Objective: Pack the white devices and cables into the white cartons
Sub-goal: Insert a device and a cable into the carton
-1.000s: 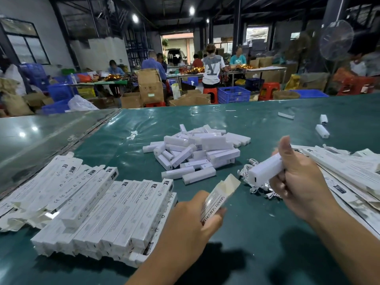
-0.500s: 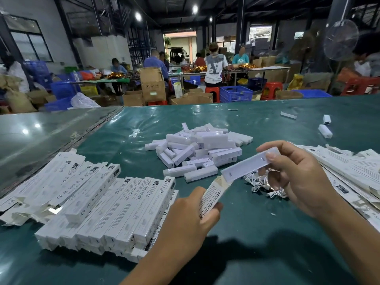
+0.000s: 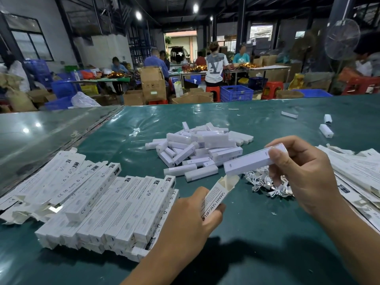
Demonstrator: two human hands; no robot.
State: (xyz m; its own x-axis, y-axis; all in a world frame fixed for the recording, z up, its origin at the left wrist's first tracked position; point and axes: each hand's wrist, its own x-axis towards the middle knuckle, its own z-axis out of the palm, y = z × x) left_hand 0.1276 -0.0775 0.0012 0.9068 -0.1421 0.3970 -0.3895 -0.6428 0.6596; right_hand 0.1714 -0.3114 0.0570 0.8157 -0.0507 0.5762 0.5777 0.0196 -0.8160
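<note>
My left hand grips a slim white carton with its open end flaps pointing up and right. My right hand pinches a long white device by its right end; the device's left end hovers just above the carton's mouth. A loose heap of white devices lies on the green table beyond my hands. Bundled white cables lie under my right hand. Closed white cartons are stacked in rows at the left.
Flat unfolded cartons and leaflets spread at the right edge. A few stray white pieces lie at the far right of the table. Beyond the table, people work among cardboard boxes and blue crates.
My right hand turned the device from upright in my fist to lying flat, and brought its left end down to the open carton held by my left hand.
</note>
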